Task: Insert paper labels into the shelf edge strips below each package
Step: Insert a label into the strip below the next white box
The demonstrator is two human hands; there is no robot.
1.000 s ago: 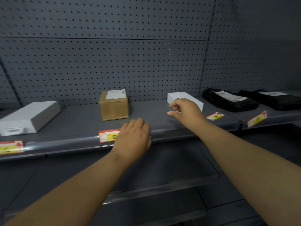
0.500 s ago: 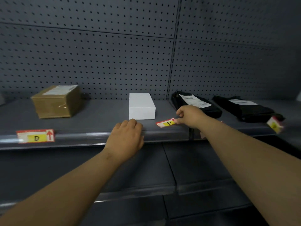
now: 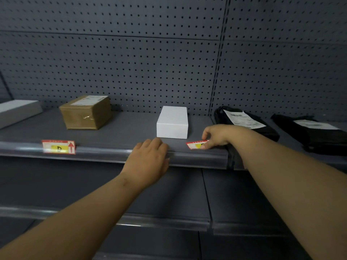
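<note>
Down came the right hand (image 3: 216,135), pinching the red-and-yellow label (image 3: 197,144) flat at the shelf's front lip beside the white box (image 3: 172,122); left hand (image 3: 148,162) lay loose over the clear edge strip (image 3: 197,158). One label (image 3: 58,146) sat inserted; five packages stood well apart.

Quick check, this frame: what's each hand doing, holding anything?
Left hand: open, palm down on the shelf edge strip, holding nothing.
Right hand: pinching the red-and-yellow paper label lying on the shelf edge.

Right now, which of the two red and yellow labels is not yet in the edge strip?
The label pinched by the right hand, lying beside the white box; the D label already sits in the strip.
</note>
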